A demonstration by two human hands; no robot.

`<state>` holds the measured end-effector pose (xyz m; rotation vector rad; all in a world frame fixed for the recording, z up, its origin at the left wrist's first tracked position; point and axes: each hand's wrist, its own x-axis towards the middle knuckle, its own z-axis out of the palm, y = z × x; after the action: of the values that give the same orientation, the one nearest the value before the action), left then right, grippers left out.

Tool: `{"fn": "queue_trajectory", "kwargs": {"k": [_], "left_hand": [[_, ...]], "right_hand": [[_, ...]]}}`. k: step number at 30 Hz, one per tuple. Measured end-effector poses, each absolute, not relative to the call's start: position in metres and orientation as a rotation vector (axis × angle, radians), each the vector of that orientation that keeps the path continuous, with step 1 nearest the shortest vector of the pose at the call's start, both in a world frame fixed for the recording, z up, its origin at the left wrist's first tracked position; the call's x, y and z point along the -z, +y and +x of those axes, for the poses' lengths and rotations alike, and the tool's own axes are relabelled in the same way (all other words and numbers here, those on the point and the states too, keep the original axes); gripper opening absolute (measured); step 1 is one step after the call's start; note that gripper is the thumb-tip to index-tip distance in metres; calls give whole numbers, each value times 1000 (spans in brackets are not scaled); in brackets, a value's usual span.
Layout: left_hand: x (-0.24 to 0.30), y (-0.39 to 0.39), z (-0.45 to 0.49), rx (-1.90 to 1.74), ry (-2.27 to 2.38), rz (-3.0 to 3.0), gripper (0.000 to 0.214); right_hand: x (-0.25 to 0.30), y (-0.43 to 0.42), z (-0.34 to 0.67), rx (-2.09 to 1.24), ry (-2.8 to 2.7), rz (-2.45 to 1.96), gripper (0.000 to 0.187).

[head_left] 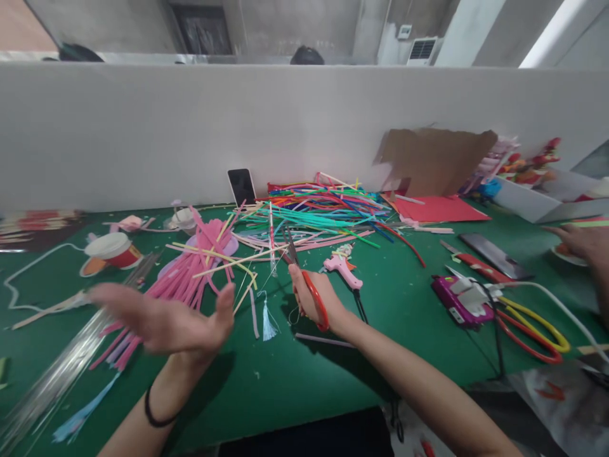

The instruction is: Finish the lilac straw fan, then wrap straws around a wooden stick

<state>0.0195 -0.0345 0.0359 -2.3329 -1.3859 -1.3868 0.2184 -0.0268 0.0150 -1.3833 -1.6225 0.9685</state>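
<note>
My left hand [171, 320] is raised over the near left of the table, empty, with fingers stretched and thumb apart; it is a little blurred. Below and behind it lie a bundle of pink pipe cleaners [178, 279] and thin clear sticks [71, 355]. My right hand [316, 304] is closed around red-handled scissors [291, 244], their blades pointing away from me towards loose pipe cleaners. Just left of that hand a light blue tassel [269, 325] lies on the table. To its right is a pink glue gun [343, 270].
A heap of coloured pipe cleaners [314, 212] lies by the white partition [190, 127], beside an upright phone [242, 187]. At left stands a paper cup [114, 249]. At right are a purple power strip [459, 304], large scissors [537, 330] and another person's hand [578, 244].
</note>
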Motion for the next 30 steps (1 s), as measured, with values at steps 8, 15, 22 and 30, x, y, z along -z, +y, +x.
{"fn": "queue_trajectory", "kwargs": {"k": [8, 15, 22, 30], "left_hand": [[-48, -9, 36, 737, -1165, -2371, 34], [-54, 6, 35, 648, -1144, -2279, 27], [-60, 1, 54, 571, -1162, -2274, 29], [-66, 5, 60, 693, -1382, -2345, 24]], "right_hand": [[-17, -27, 215, -797, -1770, -1441, 65], [-16, -29, 211, -778, -1793, -1422, 65], [-10, -25, 217, -747, -1774, -1455, 64], [-14, -24, 221, -522, -1897, -1587, 65]]}}
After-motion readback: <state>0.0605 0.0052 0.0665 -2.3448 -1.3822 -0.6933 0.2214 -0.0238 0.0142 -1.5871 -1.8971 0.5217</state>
